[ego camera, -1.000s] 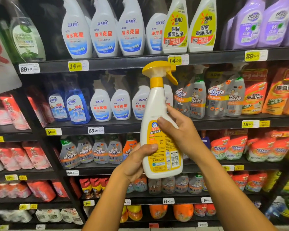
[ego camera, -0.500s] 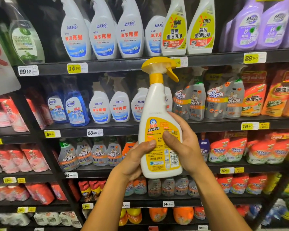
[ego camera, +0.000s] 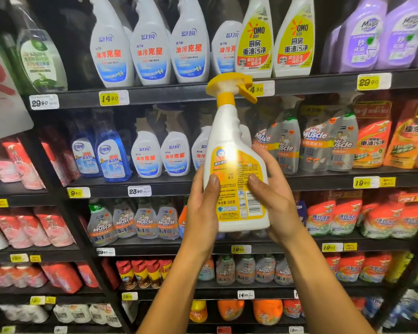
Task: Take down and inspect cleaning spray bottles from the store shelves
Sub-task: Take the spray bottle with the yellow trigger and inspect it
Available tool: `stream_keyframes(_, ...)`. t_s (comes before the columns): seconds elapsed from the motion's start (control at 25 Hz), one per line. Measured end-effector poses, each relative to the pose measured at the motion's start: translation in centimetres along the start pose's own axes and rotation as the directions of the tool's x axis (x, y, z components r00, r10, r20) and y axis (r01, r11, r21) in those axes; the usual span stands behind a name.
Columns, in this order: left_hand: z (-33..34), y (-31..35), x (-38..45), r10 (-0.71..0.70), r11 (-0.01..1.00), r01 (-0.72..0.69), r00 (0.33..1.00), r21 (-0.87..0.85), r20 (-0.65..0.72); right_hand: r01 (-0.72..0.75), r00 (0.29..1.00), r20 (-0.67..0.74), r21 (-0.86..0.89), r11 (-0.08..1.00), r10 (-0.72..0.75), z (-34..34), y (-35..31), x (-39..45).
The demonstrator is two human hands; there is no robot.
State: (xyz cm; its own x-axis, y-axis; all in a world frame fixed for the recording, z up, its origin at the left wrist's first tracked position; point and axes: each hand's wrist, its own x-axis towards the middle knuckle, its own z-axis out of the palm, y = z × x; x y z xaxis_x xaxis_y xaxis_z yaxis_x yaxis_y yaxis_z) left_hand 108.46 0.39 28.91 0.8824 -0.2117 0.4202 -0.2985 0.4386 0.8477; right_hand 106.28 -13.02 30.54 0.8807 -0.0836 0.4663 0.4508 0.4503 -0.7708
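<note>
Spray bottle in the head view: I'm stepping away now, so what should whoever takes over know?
Left hand: grips the left side of the white spray bottle with yellow trigger, thumb on the label.
Right hand: grips its right side, thumb beside the barcode.
The bottle is upright, off the shelf, back label facing the camera.
Done: this bottle is taken down; label check under way.
Left: finish reading it, then the other bottles, such as the OMO sprays on the top shelf.
</note>
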Motion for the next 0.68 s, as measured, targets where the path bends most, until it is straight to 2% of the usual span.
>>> stream_keyframes(0.12, 0.0, 0.4, 0.3, -0.03, 0.997, 0.03, 1.0, -0.067, 0.003, -0.009, 0.999, -0.041, 0.012, 1.0, 0.009, 0.8, -0.3, 0.0)
stream_keyframes(0.2, -0.1, 1.1, 0.5, -0.07, 0.993, 0.073, 0.997, -0.094, 0.034, -0.065, 0.993, -0.096, 0.025, 0.998, 0.067, 1.2, -0.6, 0.3)
stream_keyframes(0.32, 0.0, 2.8, 0.7, -0.119, 0.992, 0.122, 0.99, -0.036, 0.08, -0.161, 0.975, -0.145, 0.072, 0.984, 0.17, 1.7, -1.6, 0.9)
stream_keyframes(0.44, 0.1, 4.4, 1.3, -0.228, 0.974, 0.229, 0.969, 0.004, 0.096, -0.23, 0.949, -0.183, 0.146, 0.962, 0.255, 2.6, -2.5, 1.8)
stream_keyframes(0.68, 0.0, 5.4, 2.7, -0.324, 0.946, 0.324, 0.941, 0.014, 0.099, -0.278, 0.925, -0.244, 0.092, 0.956, 0.292, 3.3, -3.5, 3.3)
